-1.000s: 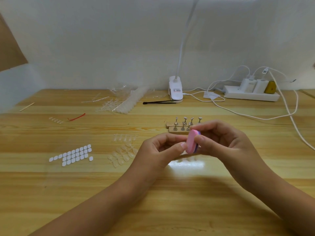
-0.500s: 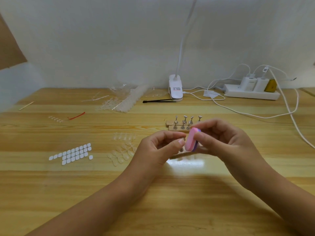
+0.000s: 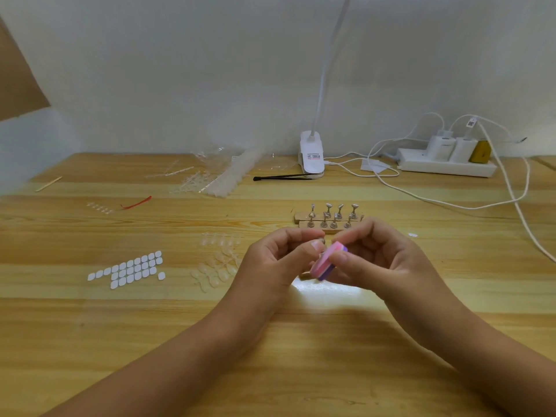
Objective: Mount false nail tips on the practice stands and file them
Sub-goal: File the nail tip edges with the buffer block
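Pink file (image 3: 326, 261) pinched by right hand (image 3: 376, 260); left hand (image 3: 276, 260) pinches small stand (image 3: 322, 242) beside it.

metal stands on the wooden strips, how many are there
8 metal stands: four in the back row, four in the front, on wooden strips. The left hand and right hand may hide more.

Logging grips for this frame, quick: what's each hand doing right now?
Left hand: pinching a small piece, too hidden to identify.
Right hand: gripping the pink-and-purple buffer block.
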A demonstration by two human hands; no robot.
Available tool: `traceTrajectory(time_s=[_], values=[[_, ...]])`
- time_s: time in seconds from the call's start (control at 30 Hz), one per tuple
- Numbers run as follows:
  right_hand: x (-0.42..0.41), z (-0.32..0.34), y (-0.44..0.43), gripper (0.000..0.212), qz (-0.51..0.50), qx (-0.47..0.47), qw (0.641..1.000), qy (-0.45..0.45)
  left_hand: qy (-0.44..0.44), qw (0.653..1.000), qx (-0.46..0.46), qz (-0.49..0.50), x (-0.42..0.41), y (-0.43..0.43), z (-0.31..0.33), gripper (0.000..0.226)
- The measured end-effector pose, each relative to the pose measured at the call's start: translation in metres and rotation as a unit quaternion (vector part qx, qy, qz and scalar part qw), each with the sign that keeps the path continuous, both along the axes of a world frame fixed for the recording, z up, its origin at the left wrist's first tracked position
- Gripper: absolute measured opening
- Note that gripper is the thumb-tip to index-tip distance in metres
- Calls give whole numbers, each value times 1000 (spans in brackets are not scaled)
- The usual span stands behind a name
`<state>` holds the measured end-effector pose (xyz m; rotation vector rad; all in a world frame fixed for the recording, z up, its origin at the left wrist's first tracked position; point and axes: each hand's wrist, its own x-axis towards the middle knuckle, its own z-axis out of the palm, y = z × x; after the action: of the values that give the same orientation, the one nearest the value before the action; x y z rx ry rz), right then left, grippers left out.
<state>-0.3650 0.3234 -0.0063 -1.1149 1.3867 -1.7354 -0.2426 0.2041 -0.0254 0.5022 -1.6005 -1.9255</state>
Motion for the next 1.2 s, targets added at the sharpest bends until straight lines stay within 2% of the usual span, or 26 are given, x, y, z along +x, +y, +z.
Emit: traceTrajectory(time_s=[0.13,0.3,0.43,0.6,0.73,0.87,1.03,1.2], values=[[-6,4,1,31,-40,-26,998,-50,12,1000,9,1,-1,0,0,15],[0,0,-1,24,10,-20,999,-32,4,1000,-2,-4,0,-1,-1,17],[-13,2,-1,31,-66,-21,996,-48,-1,998,-59,-16,3,-2,2,18],[-34,5,2,28,-124,-36,992,-2,10,992,-127,-19,8,-10,12,26],[-40,1,2,20,-129,-34,991,19,-51,988,-145,7,10,-25,11,18],[-41,-5,1,19,-124,-8,991,42,-139,963,-232,20,8,-29,5,11],[-44,-7,-1,36,-123,10,991,45,-181,943,-280,7,7,-29,0,13],[-43,-8,-2,41,-120,26,992,43,-218,927,-303,22,2,-27,-4,15]])
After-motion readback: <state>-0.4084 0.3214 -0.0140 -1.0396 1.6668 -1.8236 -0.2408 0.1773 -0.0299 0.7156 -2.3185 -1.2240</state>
